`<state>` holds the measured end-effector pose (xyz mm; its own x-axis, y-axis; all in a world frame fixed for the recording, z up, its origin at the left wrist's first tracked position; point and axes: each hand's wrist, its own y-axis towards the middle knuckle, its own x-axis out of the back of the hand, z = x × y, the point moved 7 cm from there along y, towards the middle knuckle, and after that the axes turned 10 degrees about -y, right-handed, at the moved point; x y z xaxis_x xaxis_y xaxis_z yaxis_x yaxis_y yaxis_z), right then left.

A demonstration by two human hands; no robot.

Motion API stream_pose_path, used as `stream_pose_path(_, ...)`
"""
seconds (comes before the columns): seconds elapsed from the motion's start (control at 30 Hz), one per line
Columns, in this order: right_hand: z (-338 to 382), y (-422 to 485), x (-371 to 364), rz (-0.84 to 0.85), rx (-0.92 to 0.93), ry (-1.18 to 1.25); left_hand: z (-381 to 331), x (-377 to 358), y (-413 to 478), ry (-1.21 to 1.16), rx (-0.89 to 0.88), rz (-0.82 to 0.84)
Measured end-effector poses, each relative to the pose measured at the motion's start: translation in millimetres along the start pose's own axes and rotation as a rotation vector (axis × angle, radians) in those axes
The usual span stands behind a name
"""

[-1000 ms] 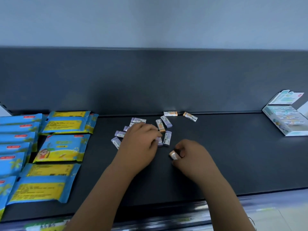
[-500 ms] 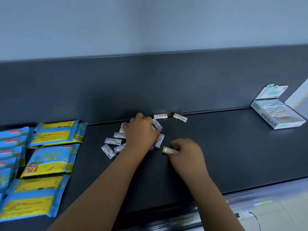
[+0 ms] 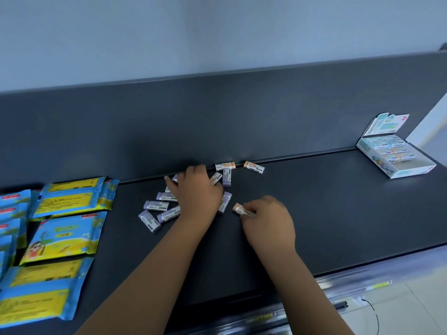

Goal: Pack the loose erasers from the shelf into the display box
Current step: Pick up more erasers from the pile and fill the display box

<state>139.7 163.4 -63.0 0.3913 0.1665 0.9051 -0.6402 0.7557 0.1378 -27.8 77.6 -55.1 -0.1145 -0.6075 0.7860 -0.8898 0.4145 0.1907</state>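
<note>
The loose erasers (image 3: 156,205) are lying in a small messy heap on the dark shelf (image 3: 338,201), close to the back wall (image 3: 242,122). Most of them are purple with white wrappers. The middle of the heap is being covered by the left hand (image 3: 198,192). It is being held palm down, with the fingers bent over the erasers. It cannot be told if anything is being gripped under it. Some erasers are showing on its left side, and a few more by its fingertips.

Just beside the heap, on the right, one orange-ended eraser (image 3: 238,209) is being pinched by the thumb and fingers of the right hand (image 3: 268,218). The orange end is being pointed to the left. The eraser is being held low, on the shelf or just over it.

Past the heap, two other erasers (image 3: 225,166) with orange ends are lying right by the back wall.

The display box (image 3: 411,172) is sitting well apart from the hands, far to the right on the same shelf. Its lid is being held up and open. Rows of erasers are being kept in its back part, and the white floor is showing at the front.

Blue and yellow packets (image 3: 70,197) are being kept flat on the left end of the shelf.
</note>
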Motion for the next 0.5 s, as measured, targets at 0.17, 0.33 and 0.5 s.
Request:
stream_pose_path(0.17, -9, -4, 3, -0.047, 0.023, 0.193, 4, -5, 2, -0.013, 0.007, -0.024)
stream_pose_path(0.33, -20, -7, 5, 0.012, -0.034, 0.266, 10, 3, 7, -0.432, 0.092, 0.015)
stream_pose_path(0.5, -22, -11, 5, 0.036, 0.0, 0.291, 6, 26, -2, -0.948, 0.086, 0.019)
